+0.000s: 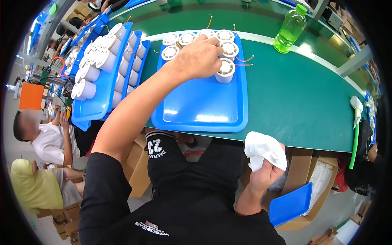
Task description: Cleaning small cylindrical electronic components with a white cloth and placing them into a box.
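My left hand (200, 58) reaches over the blue tray (196, 108) in front of me, its fingers curled down among several white round parts with slotted tops and thin wires. What those fingers close on is hidden beneath the hand. Right beside it stands one white slotted cylinder (226, 70), and another slotted cylinder (229, 50) sits just behind. More white parts, such as a slotted round part (170, 52), are at the tray's far end. Below the table's front edge, my right hand (263, 176) grips a crumpled white cloth (264, 151).
Stacked blue trays (102, 107) of white cylinders lean at the left. A bottle of green liquid (290, 30) stands at the back of the green table (298, 102). Cardboard boxes (300, 167) and a blue tray (290, 204) are low at right. Other people sit at the left.
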### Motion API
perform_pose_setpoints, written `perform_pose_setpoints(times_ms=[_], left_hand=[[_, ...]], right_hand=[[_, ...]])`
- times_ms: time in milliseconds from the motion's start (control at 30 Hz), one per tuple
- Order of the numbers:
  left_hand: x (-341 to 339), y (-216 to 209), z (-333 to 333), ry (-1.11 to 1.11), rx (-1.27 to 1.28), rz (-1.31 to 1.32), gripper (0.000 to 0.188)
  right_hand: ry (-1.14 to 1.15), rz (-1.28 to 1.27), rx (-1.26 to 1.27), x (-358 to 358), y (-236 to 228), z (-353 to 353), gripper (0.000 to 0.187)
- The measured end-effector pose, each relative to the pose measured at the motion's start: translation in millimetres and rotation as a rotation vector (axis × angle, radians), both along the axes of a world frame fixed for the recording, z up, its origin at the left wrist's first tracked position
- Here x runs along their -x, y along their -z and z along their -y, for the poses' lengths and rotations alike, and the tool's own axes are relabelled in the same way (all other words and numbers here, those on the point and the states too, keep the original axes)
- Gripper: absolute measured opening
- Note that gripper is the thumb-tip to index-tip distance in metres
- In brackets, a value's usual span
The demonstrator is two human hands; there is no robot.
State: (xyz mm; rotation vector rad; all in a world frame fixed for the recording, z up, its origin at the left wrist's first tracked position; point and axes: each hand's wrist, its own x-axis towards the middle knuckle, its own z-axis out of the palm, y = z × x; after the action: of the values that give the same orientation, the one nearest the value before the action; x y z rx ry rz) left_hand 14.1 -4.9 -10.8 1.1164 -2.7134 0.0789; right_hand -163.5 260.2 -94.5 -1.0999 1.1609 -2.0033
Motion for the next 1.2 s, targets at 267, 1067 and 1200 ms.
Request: perform_pose_setpoints(times_ms=[267,1067,1200], left_hand=[[-19.0,5.9,26.1,-0.024,0.082,-0.009,0.026],[-58.4,-29.7,39.5,-0.369,-0.268,0.213,0.059],[-63.3,-24.0,40.1,-0.348,-0.293,0.214,0.057]], right_hand=[[-0.038,0.006,0.049,-1.0,3.4,-0.7,0.029],[-0.035,0.041,0.036,-4.5,9.8,3.0,0.035],[0.028,0.083,-0.093,-9.5,0.1,4.3,0.025]])
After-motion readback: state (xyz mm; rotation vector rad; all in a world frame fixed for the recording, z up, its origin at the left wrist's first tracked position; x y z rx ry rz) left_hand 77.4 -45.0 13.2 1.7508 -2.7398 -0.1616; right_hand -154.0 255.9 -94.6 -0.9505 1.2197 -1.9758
